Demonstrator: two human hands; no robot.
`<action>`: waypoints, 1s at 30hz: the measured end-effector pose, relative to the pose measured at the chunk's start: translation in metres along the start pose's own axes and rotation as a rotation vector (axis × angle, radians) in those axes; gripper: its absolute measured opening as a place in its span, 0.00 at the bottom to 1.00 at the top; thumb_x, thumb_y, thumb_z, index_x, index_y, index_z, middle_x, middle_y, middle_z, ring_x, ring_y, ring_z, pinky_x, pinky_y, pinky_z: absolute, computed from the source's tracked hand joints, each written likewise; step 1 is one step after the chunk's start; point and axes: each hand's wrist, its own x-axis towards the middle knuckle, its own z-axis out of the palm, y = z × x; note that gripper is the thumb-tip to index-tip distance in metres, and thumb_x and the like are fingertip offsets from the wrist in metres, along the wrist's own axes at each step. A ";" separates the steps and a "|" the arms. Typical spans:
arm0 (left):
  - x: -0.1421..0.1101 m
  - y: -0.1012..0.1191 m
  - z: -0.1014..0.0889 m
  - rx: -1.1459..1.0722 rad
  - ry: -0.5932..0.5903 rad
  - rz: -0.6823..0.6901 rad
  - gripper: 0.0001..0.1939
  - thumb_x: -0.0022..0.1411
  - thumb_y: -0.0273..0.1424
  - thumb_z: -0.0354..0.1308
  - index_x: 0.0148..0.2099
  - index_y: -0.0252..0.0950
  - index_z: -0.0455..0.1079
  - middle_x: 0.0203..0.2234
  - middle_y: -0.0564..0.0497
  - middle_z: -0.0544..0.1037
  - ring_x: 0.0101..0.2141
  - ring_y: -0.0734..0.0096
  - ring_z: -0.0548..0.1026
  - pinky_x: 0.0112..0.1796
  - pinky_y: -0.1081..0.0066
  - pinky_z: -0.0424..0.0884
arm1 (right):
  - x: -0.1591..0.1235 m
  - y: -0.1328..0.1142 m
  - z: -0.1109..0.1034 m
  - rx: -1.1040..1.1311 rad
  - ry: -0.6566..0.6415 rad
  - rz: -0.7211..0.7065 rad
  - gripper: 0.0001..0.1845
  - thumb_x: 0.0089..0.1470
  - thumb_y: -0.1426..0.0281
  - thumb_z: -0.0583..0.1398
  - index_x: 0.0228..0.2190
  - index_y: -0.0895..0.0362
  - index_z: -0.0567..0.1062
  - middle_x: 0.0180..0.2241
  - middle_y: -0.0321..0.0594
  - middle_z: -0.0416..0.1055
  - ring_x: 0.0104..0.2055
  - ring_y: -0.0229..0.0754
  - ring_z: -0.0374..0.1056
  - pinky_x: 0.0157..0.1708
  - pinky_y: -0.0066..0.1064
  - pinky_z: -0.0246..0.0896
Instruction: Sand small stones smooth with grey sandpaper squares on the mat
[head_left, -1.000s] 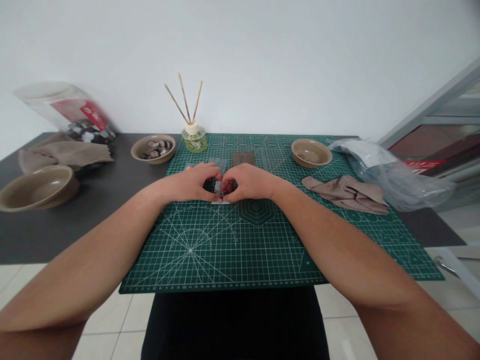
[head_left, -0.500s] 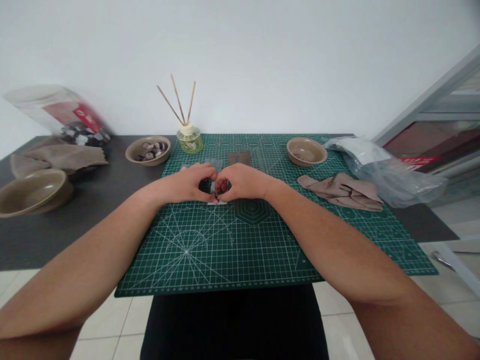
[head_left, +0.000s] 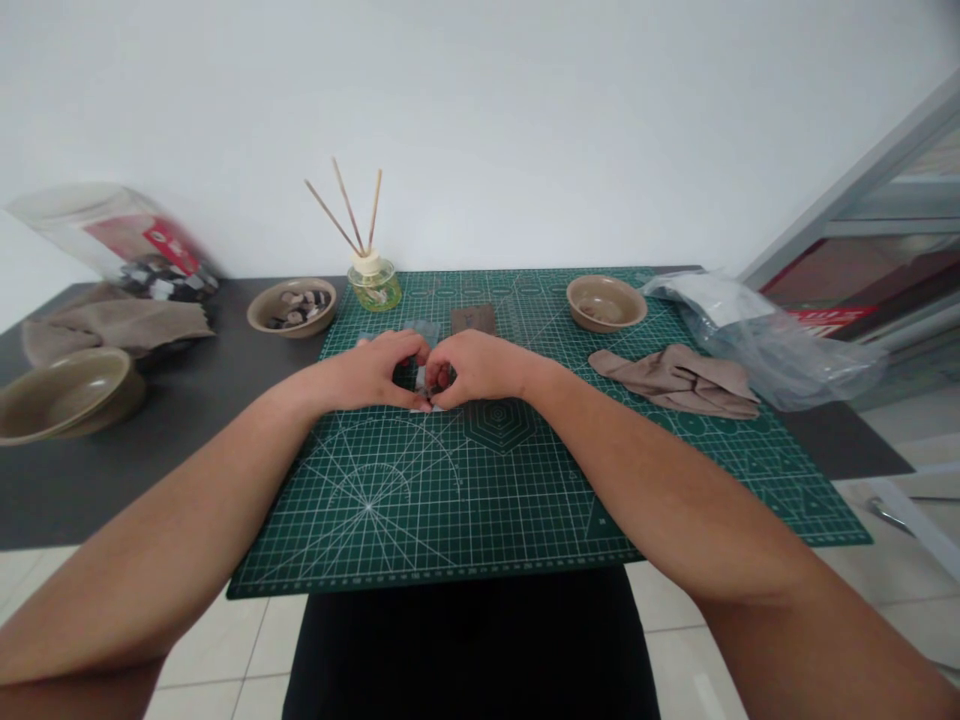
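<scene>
Near the middle of the green cutting mat (head_left: 420,480), my left hand (head_left: 379,370) and my right hand (head_left: 476,368) meet, with thumbs and fingertips nearly touching. Both are curled closed. Between the fingertips is a small pale and dark item (head_left: 422,380), mostly hidden, too small to name. Just behind the hands lie a clear plastic piece (head_left: 425,330) and a flat brown square (head_left: 474,319).
Beyond stands a reed diffuser (head_left: 374,283). To the left are a bowl of small round pieces (head_left: 292,330), another bowl (head_left: 67,395), a cloth (head_left: 120,328) and a bag (head_left: 161,250). A bowl (head_left: 606,318), cloth (head_left: 679,380) and plastic bag (head_left: 780,345) lie right.
The view has shifted slightly, so the whole scene sits a little differently. My hands stay together at the same spot on the mat, with only slight finger movement.
</scene>
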 end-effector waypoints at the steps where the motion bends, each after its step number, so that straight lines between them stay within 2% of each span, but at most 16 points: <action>1: 0.000 0.000 0.000 0.000 -0.003 0.001 0.29 0.55 0.55 0.73 0.48 0.42 0.73 0.46 0.48 0.77 0.49 0.50 0.72 0.46 0.61 0.62 | -0.001 0.001 -0.002 -0.004 -0.004 0.001 0.08 0.53 0.70 0.74 0.38 0.57 0.88 0.36 0.38 0.85 0.37 0.39 0.76 0.38 0.29 0.62; 8: -0.001 0.006 -0.001 0.034 0.012 0.027 0.26 0.55 0.53 0.72 0.47 0.41 0.76 0.48 0.46 0.75 0.53 0.46 0.72 0.50 0.56 0.64 | 0.001 0.003 0.001 -0.065 0.090 0.075 0.09 0.55 0.70 0.72 0.40 0.58 0.88 0.38 0.41 0.86 0.40 0.42 0.78 0.39 0.30 0.62; 14: -0.002 0.007 -0.002 0.042 0.016 0.021 0.27 0.54 0.55 0.71 0.46 0.41 0.77 0.51 0.45 0.76 0.57 0.42 0.70 0.55 0.52 0.63 | 0.003 0.000 0.003 -0.033 0.014 -0.010 0.09 0.56 0.69 0.73 0.40 0.58 0.88 0.37 0.38 0.85 0.38 0.39 0.76 0.39 0.29 0.61; 17: -0.001 0.004 -0.001 0.031 0.017 0.023 0.28 0.54 0.57 0.71 0.47 0.43 0.77 0.53 0.46 0.77 0.58 0.41 0.70 0.57 0.50 0.61 | -0.001 0.004 -0.001 -0.019 -0.003 -0.001 0.09 0.55 0.69 0.74 0.40 0.58 0.88 0.37 0.38 0.84 0.38 0.39 0.76 0.38 0.28 0.62; 21: -0.001 0.005 -0.001 0.047 0.024 0.014 0.28 0.53 0.55 0.73 0.48 0.43 0.78 0.52 0.45 0.76 0.57 0.41 0.69 0.57 0.50 0.62 | -0.001 0.007 0.000 -0.024 0.072 0.068 0.10 0.56 0.71 0.73 0.41 0.58 0.89 0.38 0.40 0.85 0.40 0.40 0.78 0.40 0.28 0.63; 24: -0.001 0.007 -0.001 0.048 0.052 -0.003 0.30 0.51 0.56 0.74 0.48 0.41 0.78 0.53 0.43 0.74 0.58 0.41 0.69 0.55 0.52 0.64 | 0.002 0.004 0.004 -0.037 0.102 0.073 0.09 0.58 0.69 0.72 0.40 0.59 0.89 0.38 0.42 0.86 0.40 0.41 0.78 0.39 0.29 0.61; 30: -0.002 0.006 -0.001 0.026 0.013 0.001 0.29 0.54 0.57 0.71 0.47 0.41 0.77 0.50 0.46 0.76 0.55 0.44 0.70 0.54 0.54 0.63 | -0.001 0.001 0.002 -0.002 0.030 0.029 0.09 0.55 0.71 0.73 0.40 0.57 0.89 0.36 0.38 0.85 0.38 0.39 0.76 0.38 0.28 0.61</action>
